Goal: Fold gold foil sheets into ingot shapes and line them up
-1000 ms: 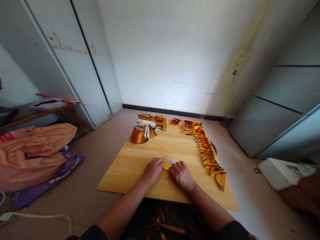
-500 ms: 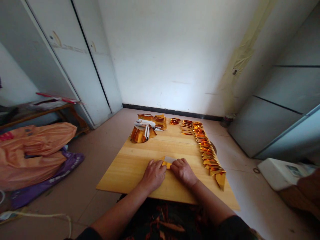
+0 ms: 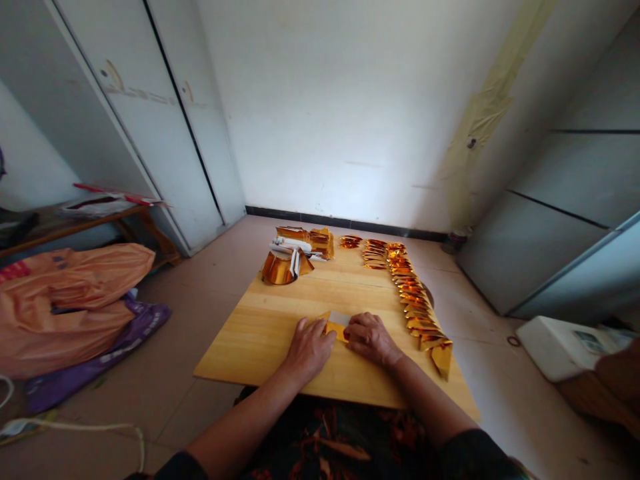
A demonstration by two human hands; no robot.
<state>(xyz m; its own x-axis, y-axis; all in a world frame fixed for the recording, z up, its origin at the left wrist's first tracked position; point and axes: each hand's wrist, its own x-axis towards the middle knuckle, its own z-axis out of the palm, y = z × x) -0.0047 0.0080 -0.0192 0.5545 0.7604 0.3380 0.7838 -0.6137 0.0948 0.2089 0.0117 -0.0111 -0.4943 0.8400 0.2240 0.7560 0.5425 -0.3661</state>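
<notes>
Both hands flat on a little gold foil paper sheet (image 3: pixel 336 327)

Left hand (image 3: pixel 309 348) and right hand (image 3: pixel 370 339) press it with fingers together, near the front edge of the pale wooden board (image 3: pixel 260 333); a row of folded gold foil pieces (image 3: pixel 417 310) lines the right edge.

I can read no words, numbers or brand marks anywhere around me. The orange bag (image 3: pixel 70 293) beside me shows a red mark, too blurred to make out.

Bare forearms, dark sleeves, orange-patterned dark garment.
</notes>
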